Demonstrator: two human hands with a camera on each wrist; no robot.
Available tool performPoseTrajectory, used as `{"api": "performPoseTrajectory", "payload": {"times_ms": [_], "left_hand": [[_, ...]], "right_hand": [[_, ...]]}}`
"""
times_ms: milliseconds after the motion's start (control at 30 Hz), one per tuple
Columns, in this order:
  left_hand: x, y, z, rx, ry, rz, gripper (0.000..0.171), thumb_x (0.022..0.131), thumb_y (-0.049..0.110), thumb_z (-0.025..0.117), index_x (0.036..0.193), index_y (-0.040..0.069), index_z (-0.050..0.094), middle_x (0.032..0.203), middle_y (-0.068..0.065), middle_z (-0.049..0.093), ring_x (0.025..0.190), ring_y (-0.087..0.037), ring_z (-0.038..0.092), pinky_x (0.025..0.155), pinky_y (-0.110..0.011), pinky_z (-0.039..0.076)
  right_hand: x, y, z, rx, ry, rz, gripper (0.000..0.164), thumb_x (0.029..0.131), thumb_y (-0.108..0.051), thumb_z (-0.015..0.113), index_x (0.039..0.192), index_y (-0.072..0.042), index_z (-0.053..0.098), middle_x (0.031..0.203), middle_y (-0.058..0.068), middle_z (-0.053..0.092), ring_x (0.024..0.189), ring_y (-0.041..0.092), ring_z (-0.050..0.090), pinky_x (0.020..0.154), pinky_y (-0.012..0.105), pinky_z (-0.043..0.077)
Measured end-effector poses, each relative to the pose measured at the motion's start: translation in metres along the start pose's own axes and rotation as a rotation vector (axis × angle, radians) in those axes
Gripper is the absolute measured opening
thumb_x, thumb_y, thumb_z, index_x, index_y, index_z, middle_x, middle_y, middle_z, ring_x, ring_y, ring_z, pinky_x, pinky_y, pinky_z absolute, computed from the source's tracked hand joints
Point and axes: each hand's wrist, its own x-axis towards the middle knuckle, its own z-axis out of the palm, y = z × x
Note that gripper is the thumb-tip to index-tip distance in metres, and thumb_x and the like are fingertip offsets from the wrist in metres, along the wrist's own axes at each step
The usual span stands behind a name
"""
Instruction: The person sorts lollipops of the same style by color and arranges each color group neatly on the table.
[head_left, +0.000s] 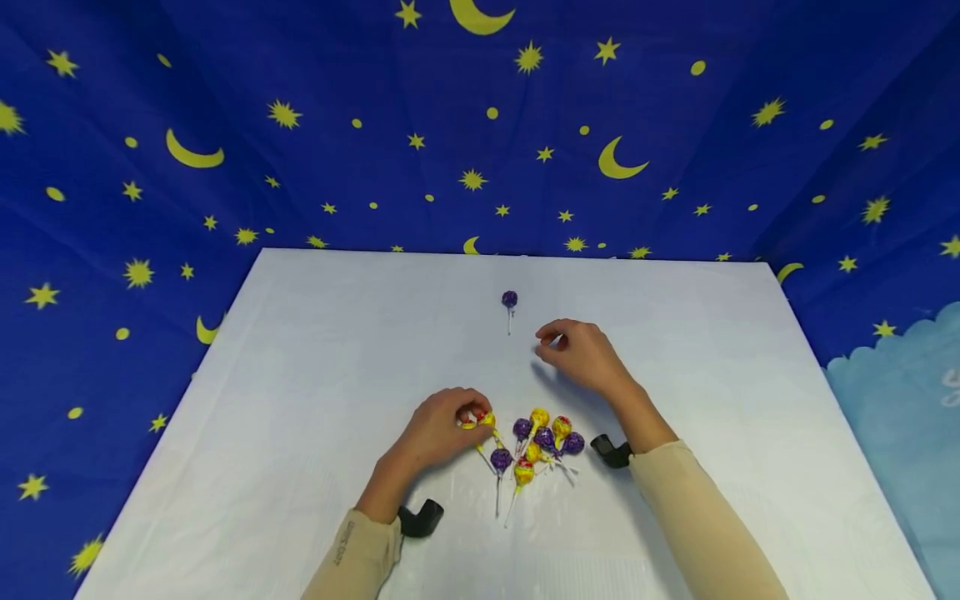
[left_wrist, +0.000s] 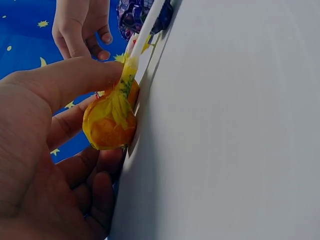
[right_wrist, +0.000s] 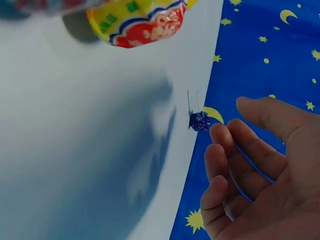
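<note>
My left hand (head_left: 442,425) is at the left side of a loose group of lollipops, thumb and forefinger pinching a yellow-and-red lollipop (head_left: 487,420). In the left wrist view, another yellow lollipop (left_wrist: 110,122) lies nearer the camera, its white stick pointing up and partly covering the thumb tip. Farther forward, my right hand (head_left: 585,354) hovers over the table with thumb and fingers apart and holds nothing. Beyond its fingertips, a single purple lollipop (head_left: 510,298) lies with its stick toward me.
Several purple and yellow lollipops, among them a purple one (head_left: 500,459) and a yellow-red one (head_left: 523,474), lie between the hands on the white table (head_left: 337,333). A blue cloth (head_left: 420,183) with yellow moons and stars hangs behind. Black wrist cameras (head_left: 422,518) sit by both sleeves.
</note>
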Motion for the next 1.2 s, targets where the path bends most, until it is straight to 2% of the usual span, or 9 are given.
{"api": "performPoseTrajectory", "payload": {"times_ms": [200,367,600,767,967,1200], "left_hand": [[0.004,0.001,0.0,0.023,0.009,-0.027,0.019,0.083,0.032,0.075,0.1,0.026,0.067,0.085,0.013,0.057,0.074,-0.008,0.051,0.068,-0.029,0.043],[0.0,0.001,0.001,0.027,0.008,-0.046,0.02,0.083,0.033,0.075,0.1,0.025,0.068,0.085,0.013,0.058,0.075,-0.008,0.051,0.068,-0.029,0.044],[-0.002,0.001,0.001,0.02,0.031,-0.038,0.021,0.084,0.033,0.074,0.102,0.025,0.068,0.086,0.013,0.058,0.075,-0.006,0.052,0.069,-0.029,0.044],[-0.001,0.003,0.002,0.014,0.016,-0.044,0.021,0.083,0.034,0.075,0.102,0.025,0.069,0.088,0.012,0.06,0.076,-0.006,0.052,0.069,-0.029,0.045],[0.0,0.003,0.002,0.009,0.035,-0.039,0.021,0.083,0.034,0.075,0.102,0.025,0.069,0.088,0.012,0.06,0.076,-0.006,0.052,0.068,-0.03,0.045],[0.001,0.003,0.004,0.014,0.027,-0.057,0.022,0.083,0.034,0.075,0.101,0.024,0.069,0.086,0.013,0.059,0.074,-0.006,0.052,0.068,-0.029,0.045]], "right_hand": [[-0.005,-0.001,-0.002,0.007,-0.044,-0.012,0.027,0.088,-0.028,0.069,0.108,-0.009,0.071,0.086,-0.001,0.065,0.074,0.014,0.058,0.064,0.035,0.046],[-0.016,-0.007,0.001,0.015,-0.105,-0.008,0.026,0.088,-0.029,0.07,0.106,-0.01,0.071,0.085,-0.004,0.065,0.073,0.012,0.058,0.065,0.034,0.047],[-0.027,-0.007,0.005,0.009,-0.16,0.017,0.024,0.087,-0.034,0.071,0.102,-0.015,0.071,0.081,-0.006,0.063,0.069,0.01,0.057,0.063,0.033,0.046],[-0.034,-0.002,0.005,-0.011,-0.194,0.033,0.025,0.086,-0.034,0.072,0.1,-0.015,0.071,0.08,-0.007,0.061,0.069,0.01,0.056,0.064,0.032,0.046],[-0.043,0.0,0.004,0.033,-0.22,0.046,0.028,0.084,-0.036,0.074,0.102,-0.015,0.071,0.081,-0.008,0.062,0.071,0.012,0.056,0.065,0.034,0.046],[-0.054,0.0,0.01,0.072,-0.256,0.063,0.031,0.081,-0.037,0.077,0.102,-0.014,0.071,0.083,-0.007,0.062,0.071,0.012,0.057,0.066,0.034,0.046]]}}
